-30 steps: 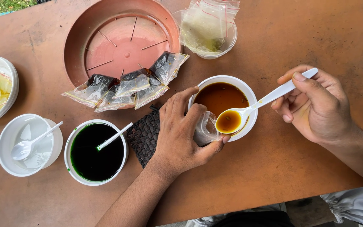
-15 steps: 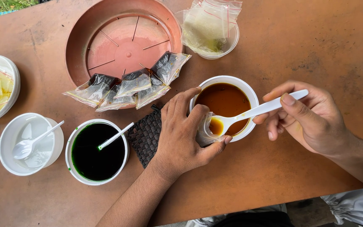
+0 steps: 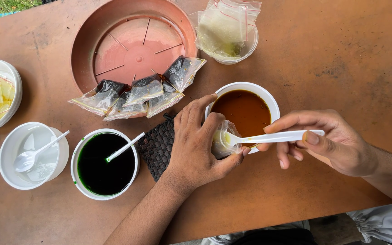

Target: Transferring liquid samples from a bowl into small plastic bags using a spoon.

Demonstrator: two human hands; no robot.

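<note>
The left hand (image 3: 196,145) is pinching a small clear bag (image 3: 223,144) open at the brown bowl's (image 3: 246,111) rim, while the right hand (image 3: 327,143) is gripping a white spoon (image 3: 268,137), tipping into it. The bag looks thin, limp, slippery — best held at the mouth. Dark filled packets (image 3: 141,93) are lying on the pink tray (image 3: 132,50).

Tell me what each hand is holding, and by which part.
Left hand grips a small clear bag near its open top. Right hand pinches the white spoon by its handle end, bowl inside the bag.
</note>
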